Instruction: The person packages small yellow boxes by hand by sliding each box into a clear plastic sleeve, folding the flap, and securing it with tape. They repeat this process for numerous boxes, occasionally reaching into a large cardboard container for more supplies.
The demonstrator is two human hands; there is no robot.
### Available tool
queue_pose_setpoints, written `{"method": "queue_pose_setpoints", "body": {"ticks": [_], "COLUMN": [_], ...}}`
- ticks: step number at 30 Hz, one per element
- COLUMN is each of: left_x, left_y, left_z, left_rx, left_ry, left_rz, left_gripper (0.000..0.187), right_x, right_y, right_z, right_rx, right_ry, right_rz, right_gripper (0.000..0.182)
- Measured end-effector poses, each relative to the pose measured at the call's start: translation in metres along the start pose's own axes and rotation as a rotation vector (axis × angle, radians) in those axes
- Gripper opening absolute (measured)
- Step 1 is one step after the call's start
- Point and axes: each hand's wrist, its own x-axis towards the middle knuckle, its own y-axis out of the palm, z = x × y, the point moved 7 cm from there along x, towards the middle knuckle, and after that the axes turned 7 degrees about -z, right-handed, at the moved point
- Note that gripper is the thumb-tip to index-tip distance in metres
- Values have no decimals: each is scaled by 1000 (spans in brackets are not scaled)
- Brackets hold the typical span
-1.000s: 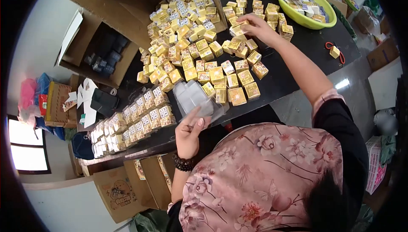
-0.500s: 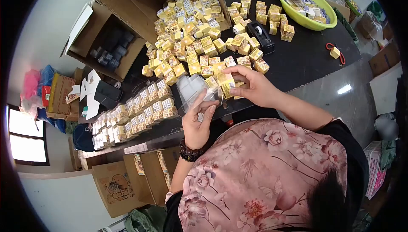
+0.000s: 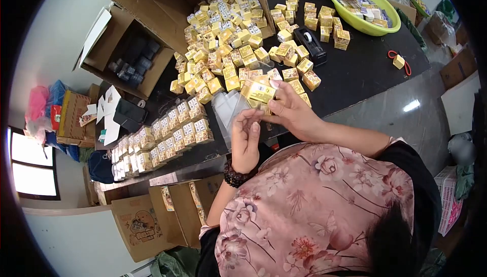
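Observation:
In front of my chest, my right hand (image 3: 297, 111) grips a small yellow printed box (image 3: 262, 92) between thumb and fingers. A clear plastic bag (image 3: 239, 103) overlaps the box, its film showing to the left of it. My left hand (image 3: 246, 136) pinches the lower edge of that bag, fingertips right beside the box. On the table just beyond lies a pile of translucent plastic sheets (image 3: 221, 105). Loose yellow boxes (image 3: 246, 51) are heaped past both hands, spilling from a big cardboard carton (image 3: 152, 11).
Paired rows of boxes (image 3: 175, 134) stand on the left of the black table. A tape dispenser (image 3: 313, 49), a green basin (image 3: 339, 4) of flat cartons and red-handled scissors (image 3: 408, 66) lie to the right. An open carton (image 3: 96, 54) holds clear containers. A phone-like black object (image 3: 130, 114) lies left.
The clear bag has come up from the table side to the yellow box and overlaps it. My left hand has moved right, close to my right hand, which has tilted the box.

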Motion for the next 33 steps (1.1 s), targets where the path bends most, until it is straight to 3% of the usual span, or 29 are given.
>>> {"method": "queue_pose_setpoints", "body": {"ticks": [1, 2, 3, 5, 6, 8, 9, 11, 15, 16, 18, 20, 24, 28, 33], "left_x": [-2, -4, -5, -31, -39, -16, -4, 8, 15, 16, 17, 21, 20, 19, 19], "left_y": [10, 19, 25, -3, -19, -32, -23, -8, -3, -5, -2, -2, -9, -9, -4], "left_z": [-2, -7, -23, -3, 3, -9, -28, -25, -8, -4, 0, -11, -9, -5, -13], "left_rx": [63, 126, 170, 224, 198, 277, 268, -8, -175, -179, -77, -13, 129, -75, 167], "left_ry": [-40, -77, -64, -480, -715, -301, -125, -105, -228, -234, -227, -172, -49, -85, -43], "left_rz": [144, 289, 403, 727, 576, 88, -31, -86, 39, 43, 142, 116, 26, -58, -17], "left_gripper": [44, 48, 47, 38, 29, 36, 49, 59, 58, 58, 53, 49, 45, 51, 56], "right_x": [-3, 0, 6, 9, 9, 3, 1, -6, -4, -5, -5, -3, 0, 14, 21], "right_y": [4, -1, -6, -11, -11, 4, 8, 17, 11, 9, 6, 11, 17, 14, 23], "right_z": [-4, -3, 7, 29, 35, 37, 31, 27, 21, 16, 19, 20, 25, 32, 34], "right_rx": [156, 156, 26, -261, -258, -439, -444, -468, -494, -516, -545, -632, -458, -378, -707], "right_ry": [160, 157, -35, -360, -359, -391, -377, -330, -228, -146, -173, -249, -320, -154, -185], "right_rz": [109, 109, 118, 85, 85, 261, 287, 314, 347, 376, 361, 495, 415, 321, 336], "right_gripper": [55, 55, 55, 54, 54, 52, 49, 49, 39, 35, 29, 35, 27, 13, 10]}}
